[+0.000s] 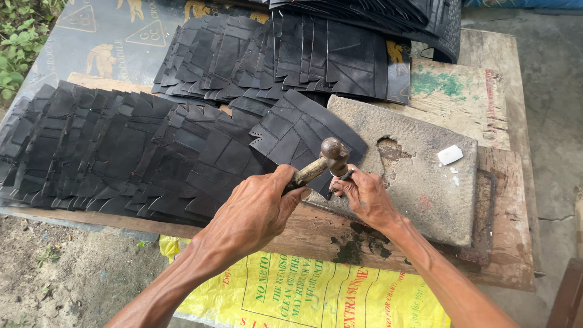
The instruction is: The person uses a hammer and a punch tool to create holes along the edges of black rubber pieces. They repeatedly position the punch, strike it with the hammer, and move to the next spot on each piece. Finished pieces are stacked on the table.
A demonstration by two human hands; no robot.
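the left hand [252,209] was closed around the wooden handle of a hammer [325,159], whose rounded metal head stood just above the other hand. the right hand [364,197] was pinched shut on a small metal punch [340,180], held upright right under the hammer head, its tip down on the near corner of a black rubber piece [300,130] — that piece lay with its lower edge over a worn grey block [419,182]. the block sat on a weathered wooden bench [498,243], pitted and hollowed near its middle, with a small white scrap [450,155] lying on its far right part. to the left of the hands a long overlapping row of cut black pieces [121,152] spread across the bench, and a second row [273,54] lay farther back, near a thicker black stack at the top edge. below the bench front — just under the forearms — hung a yellow printed sack [316,297], with bare dirt ground [67,273] to its left.
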